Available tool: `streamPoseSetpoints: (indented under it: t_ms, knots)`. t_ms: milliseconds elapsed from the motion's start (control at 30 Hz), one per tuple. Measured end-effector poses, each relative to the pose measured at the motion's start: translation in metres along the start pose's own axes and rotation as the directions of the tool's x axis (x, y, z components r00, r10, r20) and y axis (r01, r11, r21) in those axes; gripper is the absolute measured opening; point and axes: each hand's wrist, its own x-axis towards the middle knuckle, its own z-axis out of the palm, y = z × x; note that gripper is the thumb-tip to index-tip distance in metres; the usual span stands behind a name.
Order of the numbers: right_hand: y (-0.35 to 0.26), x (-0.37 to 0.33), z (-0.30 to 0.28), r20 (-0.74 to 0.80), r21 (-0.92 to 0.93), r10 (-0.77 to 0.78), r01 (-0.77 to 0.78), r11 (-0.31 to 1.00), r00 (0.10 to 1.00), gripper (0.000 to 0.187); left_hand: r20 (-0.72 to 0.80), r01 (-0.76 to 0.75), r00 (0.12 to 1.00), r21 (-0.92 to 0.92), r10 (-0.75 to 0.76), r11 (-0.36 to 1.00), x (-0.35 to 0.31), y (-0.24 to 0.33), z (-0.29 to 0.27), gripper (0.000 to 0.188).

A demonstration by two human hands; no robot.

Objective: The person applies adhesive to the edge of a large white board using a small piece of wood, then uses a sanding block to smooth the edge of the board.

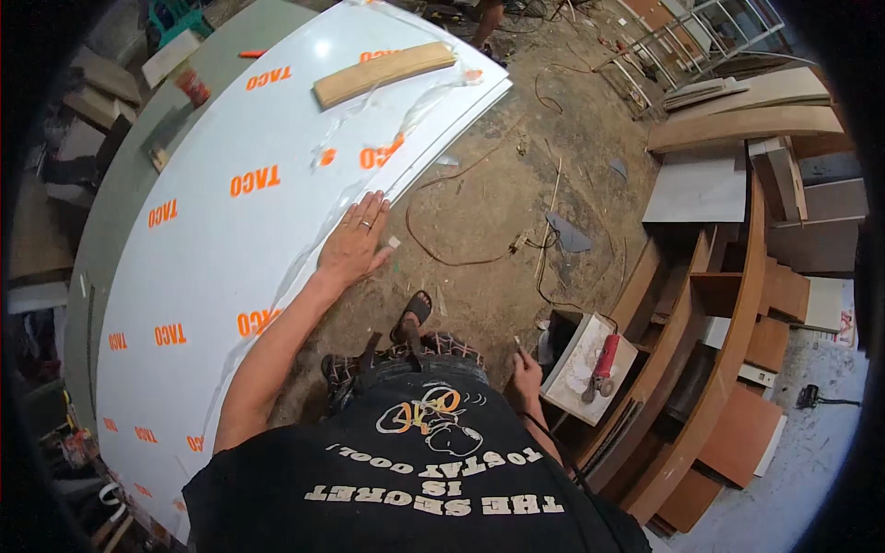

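My left hand (355,240) lies flat with its fingers stretched out on the near right edge of a large white panel (212,230). The panel carries orange printing, and loose clear film wrinkles along its edge. On its far part rests a short wooden board (383,74). Down by my right side, my right hand (525,378) is closed round a small, thin object with a pale tip (518,342); its kind is too small to make out.
Right of me stands a long brown wooden shelf frame (705,369). A red angle grinder (605,359) lies on a white box-like piece (576,369) beside it. Cords (452,262) and grey scraps (569,232) lie on the floor. A metal frame (710,37) stands far right.
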Motion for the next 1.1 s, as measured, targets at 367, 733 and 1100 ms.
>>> streamPoseSetpoints:
  t_ms: [367, 733, 1100]
  knots:
    - [-0.011, 0.113, -0.059, -0.212, 0.232, 0.027, 0.023, 0.972, 0.977, 0.044, -0.06, -0.028, 0.998, 0.086, 0.034, 0.996, 0.217, 0.022, 0.033, 0.087]
    - [-0.149, 0.247, -0.09, 0.061, 0.306, -0.067, 0.045, 0.951, 0.996, 0.04, -0.219, 0.052, 0.955, -0.541, -0.2, 0.839, 0.322, 0.104, 0.074, 0.055]
    - [-0.46, 0.382, -0.113, 0.644, -0.061, -0.675, 0.904, 0.424, 0.361, 0.04, 0.332, 0.211, 0.674, -0.943, -0.66, -0.258, 0.246, 0.101, 0.068, 0.038]
